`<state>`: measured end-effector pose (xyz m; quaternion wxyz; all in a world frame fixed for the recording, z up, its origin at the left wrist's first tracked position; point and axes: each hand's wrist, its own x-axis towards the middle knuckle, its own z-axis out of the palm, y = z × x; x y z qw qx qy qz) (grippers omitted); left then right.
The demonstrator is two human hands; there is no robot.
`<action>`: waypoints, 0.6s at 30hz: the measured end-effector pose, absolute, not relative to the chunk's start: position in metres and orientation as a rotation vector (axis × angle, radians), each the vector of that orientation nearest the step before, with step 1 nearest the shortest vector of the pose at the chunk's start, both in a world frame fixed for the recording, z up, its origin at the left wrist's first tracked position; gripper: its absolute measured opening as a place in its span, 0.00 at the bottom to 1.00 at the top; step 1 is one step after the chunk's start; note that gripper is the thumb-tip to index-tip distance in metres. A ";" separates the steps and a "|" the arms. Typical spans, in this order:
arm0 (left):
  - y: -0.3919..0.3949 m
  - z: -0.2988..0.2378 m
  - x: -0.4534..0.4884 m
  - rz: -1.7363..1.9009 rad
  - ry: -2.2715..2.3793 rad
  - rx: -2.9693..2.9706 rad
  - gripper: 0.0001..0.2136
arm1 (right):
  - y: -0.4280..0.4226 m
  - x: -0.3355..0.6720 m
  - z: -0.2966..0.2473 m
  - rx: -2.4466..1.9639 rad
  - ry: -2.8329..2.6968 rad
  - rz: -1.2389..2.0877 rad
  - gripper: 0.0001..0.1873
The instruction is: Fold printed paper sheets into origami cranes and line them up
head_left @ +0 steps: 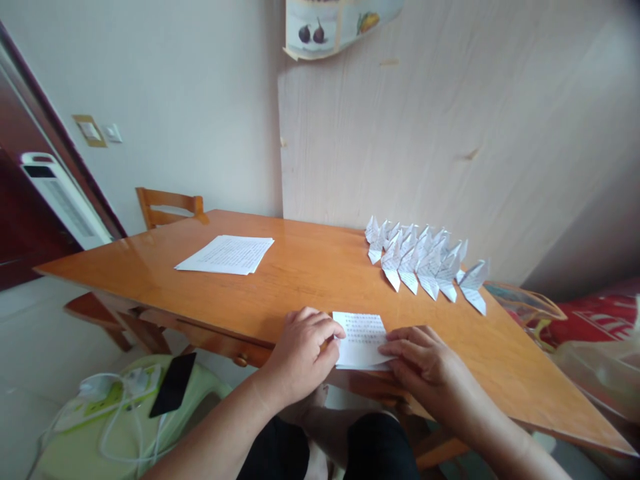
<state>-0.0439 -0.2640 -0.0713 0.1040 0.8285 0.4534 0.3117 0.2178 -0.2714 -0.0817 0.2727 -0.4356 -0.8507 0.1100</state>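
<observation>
A printed sheet of paper [361,339], folded down to a small rectangle, lies at the front edge of the wooden table. My left hand [311,347] has its thumb and forefinger closed on the left side of this paper. On the right side, my right hand [423,357] grips the lower corner, fingers on top and the thumb mostly hidden. Lower layers show along the bottom edge of the paper. Beyond my right hand, several folded paper figures [430,267] with upright pointed tips stand in rows.
A stack of printed sheets [225,255] rests on the left of the table [305,267]. A wooden chair [170,207] stands behind it. At lower left, a green stool [200,393] carries a power strip [110,400] and a phone [173,385]. Bags [595,320] lie off the right edge.
</observation>
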 end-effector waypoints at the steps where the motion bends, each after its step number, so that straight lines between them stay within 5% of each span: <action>1: -0.265 -0.073 -0.044 0.918 1.335 2.448 0.08 | -0.273 0.216 -0.080 -1.173 -2.297 0.274 0.11; 18: -0.252 -0.074 -0.043 0.851 1.307 2.540 0.07 | -0.249 0.218 -0.082 -1.181 -2.356 0.305 0.09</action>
